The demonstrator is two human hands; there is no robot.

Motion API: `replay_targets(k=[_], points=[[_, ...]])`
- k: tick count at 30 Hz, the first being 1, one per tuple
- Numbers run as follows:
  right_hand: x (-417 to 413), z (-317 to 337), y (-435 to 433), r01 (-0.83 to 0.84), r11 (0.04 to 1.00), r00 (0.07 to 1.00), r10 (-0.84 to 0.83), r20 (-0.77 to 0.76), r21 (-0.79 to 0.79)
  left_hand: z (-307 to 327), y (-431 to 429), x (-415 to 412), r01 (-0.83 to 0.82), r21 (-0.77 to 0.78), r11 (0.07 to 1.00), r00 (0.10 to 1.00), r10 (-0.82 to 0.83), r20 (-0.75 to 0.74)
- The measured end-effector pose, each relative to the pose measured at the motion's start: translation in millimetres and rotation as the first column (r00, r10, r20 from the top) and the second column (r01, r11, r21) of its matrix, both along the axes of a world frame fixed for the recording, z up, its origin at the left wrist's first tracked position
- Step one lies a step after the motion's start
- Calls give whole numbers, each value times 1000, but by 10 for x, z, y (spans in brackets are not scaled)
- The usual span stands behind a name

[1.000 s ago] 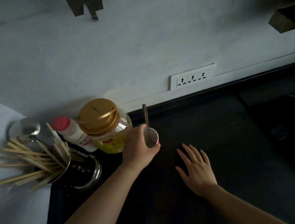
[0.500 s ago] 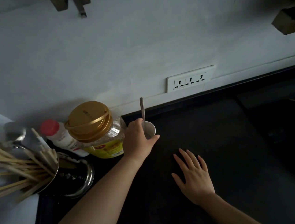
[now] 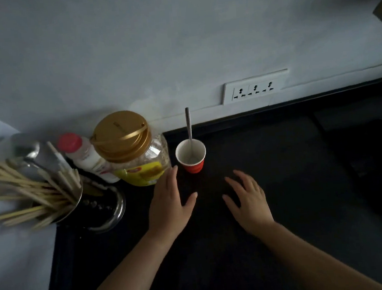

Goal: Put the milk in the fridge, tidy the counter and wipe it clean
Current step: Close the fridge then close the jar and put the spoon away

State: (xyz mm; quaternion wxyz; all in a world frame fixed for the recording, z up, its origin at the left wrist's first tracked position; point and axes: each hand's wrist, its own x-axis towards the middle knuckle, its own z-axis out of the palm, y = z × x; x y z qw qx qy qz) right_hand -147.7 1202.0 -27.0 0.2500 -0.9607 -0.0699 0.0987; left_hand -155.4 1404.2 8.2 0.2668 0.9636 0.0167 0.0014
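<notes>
A small red paper cup (image 3: 191,156) with a metal spoon (image 3: 188,124) standing in it sits on the black counter (image 3: 281,183), close to the back wall. My left hand (image 3: 170,204) hovers just in front of the cup, open, fingers spread, holding nothing. My right hand (image 3: 248,200) lies open over the counter further right, also holding nothing. To the cup's left stands a clear plastic jar (image 3: 135,154) with a gold lid and yellow label, and behind it a small white bottle (image 3: 83,154) with a red cap.
A metal holder (image 3: 75,201) full of wooden chopsticks and a ladle stands at the left counter end beside a steel dish (image 3: 112,211). A white socket strip (image 3: 255,87) is on the wall. A white surface lies at far left; dark shapes at right are unclear.
My left hand has let go of the red cup and drawn back toward me. The cup now stands free beside the jar. My right hand stays open in much the same place.
</notes>
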Motion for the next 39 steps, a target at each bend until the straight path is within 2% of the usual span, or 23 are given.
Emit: replay_targets(k=[5,7,14,23,27,30,33,36,39], points=[[454,410,408,-55,974,983,14,181,220,-344,273,-363,12,234,972,967,48,-248],[649,540,560,-58,959,969,-14,248,279,-436,314,-456,46,283,958,955,41,-293],[1179,617,883,112,936,986,-145,77,332,-499,342,-513,66,295,953,953,28,-302],[1176,719,911,102,897,978,-170,124,429,-546,380,-524,67,288,955,955,22,-297],[1065,913,822,74,865,976,-165,142,496,-480,408,-485,108,256,961,930,-6,-369],[972,1148,760,87,804,962,-222,161,588,-333,472,-445,143,176,974,918,-63,-392],[796,1372,713,134,709,949,-294,117,692,-130,544,-482,59,-28,998,951,-65,-303],[536,1528,705,174,616,944,-327,49,769,108,550,-587,-34,-172,984,988,7,-156],[263,1604,765,199,571,953,-303,-21,796,354,541,-677,-160,-338,927,987,141,-80]])
